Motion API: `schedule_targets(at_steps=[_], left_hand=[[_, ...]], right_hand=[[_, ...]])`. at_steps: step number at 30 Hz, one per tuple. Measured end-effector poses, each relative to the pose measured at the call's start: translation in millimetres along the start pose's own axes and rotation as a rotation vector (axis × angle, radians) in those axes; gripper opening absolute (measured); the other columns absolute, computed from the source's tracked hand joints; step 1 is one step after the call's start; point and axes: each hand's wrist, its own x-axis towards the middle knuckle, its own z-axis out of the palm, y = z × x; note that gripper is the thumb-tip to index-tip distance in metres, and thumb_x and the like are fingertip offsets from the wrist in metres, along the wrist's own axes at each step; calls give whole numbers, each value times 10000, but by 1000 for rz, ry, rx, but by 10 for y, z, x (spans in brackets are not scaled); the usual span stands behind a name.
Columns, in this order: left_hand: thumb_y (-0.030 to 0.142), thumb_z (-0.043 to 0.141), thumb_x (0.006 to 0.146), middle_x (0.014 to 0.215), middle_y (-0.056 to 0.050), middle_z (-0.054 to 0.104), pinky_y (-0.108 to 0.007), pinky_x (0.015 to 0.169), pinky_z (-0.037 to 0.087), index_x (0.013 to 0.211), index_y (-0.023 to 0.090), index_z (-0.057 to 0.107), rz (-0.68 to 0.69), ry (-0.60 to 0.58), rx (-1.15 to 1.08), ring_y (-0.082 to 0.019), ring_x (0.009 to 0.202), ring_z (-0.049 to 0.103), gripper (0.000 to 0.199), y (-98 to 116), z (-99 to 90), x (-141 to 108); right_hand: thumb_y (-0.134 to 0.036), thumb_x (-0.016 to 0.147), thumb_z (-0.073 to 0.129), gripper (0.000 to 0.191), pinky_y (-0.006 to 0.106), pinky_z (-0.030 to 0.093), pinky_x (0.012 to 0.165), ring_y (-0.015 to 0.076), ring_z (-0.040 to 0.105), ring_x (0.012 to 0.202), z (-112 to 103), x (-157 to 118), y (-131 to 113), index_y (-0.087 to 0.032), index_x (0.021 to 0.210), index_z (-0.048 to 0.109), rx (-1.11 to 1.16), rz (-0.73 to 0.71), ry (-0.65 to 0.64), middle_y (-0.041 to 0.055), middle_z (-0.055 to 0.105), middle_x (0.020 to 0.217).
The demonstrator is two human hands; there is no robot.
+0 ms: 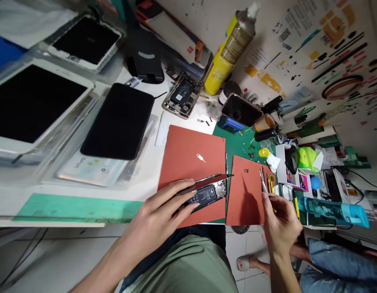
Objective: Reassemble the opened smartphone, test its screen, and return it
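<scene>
My left hand [164, 209] grips an opened phone [208, 196] above the reddish-brown mat [188, 142]. Its dark screen panel [211, 178] is lifted at an angle from the body, and a black battery and metal plates show inside. My fingers cover the phone's left end. At the right, the fingers of my right hand [280, 221] are pinched on slim silver tweezers [263, 183], tips pointing away from me. Yellow-handled tools [270, 183] lie beside them. A SIM eject pin [200, 157] rests on the mat, and a tiny SIM tray [246, 171] on the second reddish mat [241, 195].
Another opened phone [182, 95] lies at the back. Left stand a stacked black-screened phone [119, 122] and a white tablet [38, 101]. A yellow spray can [229, 49], a propped phone [241, 110] and a blue bottle [331, 209] border the workspace. Another person's leg [334, 260] shows lower right.
</scene>
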Motion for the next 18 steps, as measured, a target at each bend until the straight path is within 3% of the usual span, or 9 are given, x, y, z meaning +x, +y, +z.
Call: schedule_targets(at_steps=[3, 6, 8, 10, 12, 15, 18], left_hand=[[94, 699, 1019, 1439, -107, 704, -392, 1181, 612, 1330, 167, 696, 11, -26, 43, -212, 1333, 709, 319, 31, -15, 3], [73, 688, 1016, 1474, -137, 681, -444, 1186, 610, 1304, 151, 699, 54, -53, 106, -247, 1387, 676, 299, 72, -45, 4], [54, 677, 1013, 1497, -162, 671, -481, 1178, 614, 1260, 138, 702, 96, -76, 158, -282, 1434, 644, 263, 102, -69, -7], [47, 669, 1011, 1504, -171, 675, -517, 1175, 613, 1185, 140, 711, 138, -101, 220, -310, 1463, 622, 202, 133, -90, -28], [58, 668, 1013, 1508, -162, 683, -548, 1178, 604, 1142, 153, 719, 167, -140, 292, -327, 1481, 606, 168, 156, -106, -57], [71, 662, 1017, 1559, -149, 653, -583, 1184, 586, 1210, 172, 731, 189, -220, 392, -348, 1531, 552, 228, 169, -118, -113], [59, 659, 1007, 1644, -151, 574, -613, 1212, 547, 1288, 196, 731, 210, -286, 445, -369, 1600, 456, 321, 159, -127, -169]], right_hand=[[-346, 1021, 750, 195, 247, 548, 688, 157, 711, 733, 189, -70, 261, -151, 1004, 758, -177, -138, -24, 70, 781, 882], [-363, 1043, 702, 236, 287, 560, 776, 189, 723, 806, 297, -102, 359, -153, 954, 763, -158, -141, -29, 93, 784, 890], [-386, 1041, 700, 266, 320, 566, 834, 212, 726, 865, 309, -141, 289, -153, 931, 769, -136, -129, -10, 114, 790, 919], [-404, 1045, 696, 289, 310, 561, 800, 202, 710, 828, 297, -221, 88, -156, 922, 776, -54, -73, -24, 105, 783, 895], [-445, 1067, 664, 341, 267, 532, 668, 163, 664, 681, 297, -330, -221, -164, 909, 774, 201, 112, -190, 56, 743, 779], [-633, 1046, 627, 508, 242, 441, 491, 144, 623, 543, 373, -457, -736, -162, 908, 758, 767, 621, -625, 37, 704, 694], [-750, 894, 756, 591, 226, 323, 393, 120, 556, 435, 507, -479, -1079, -162, 836, 730, 1007, 926, -736, 39, 700, 666]])
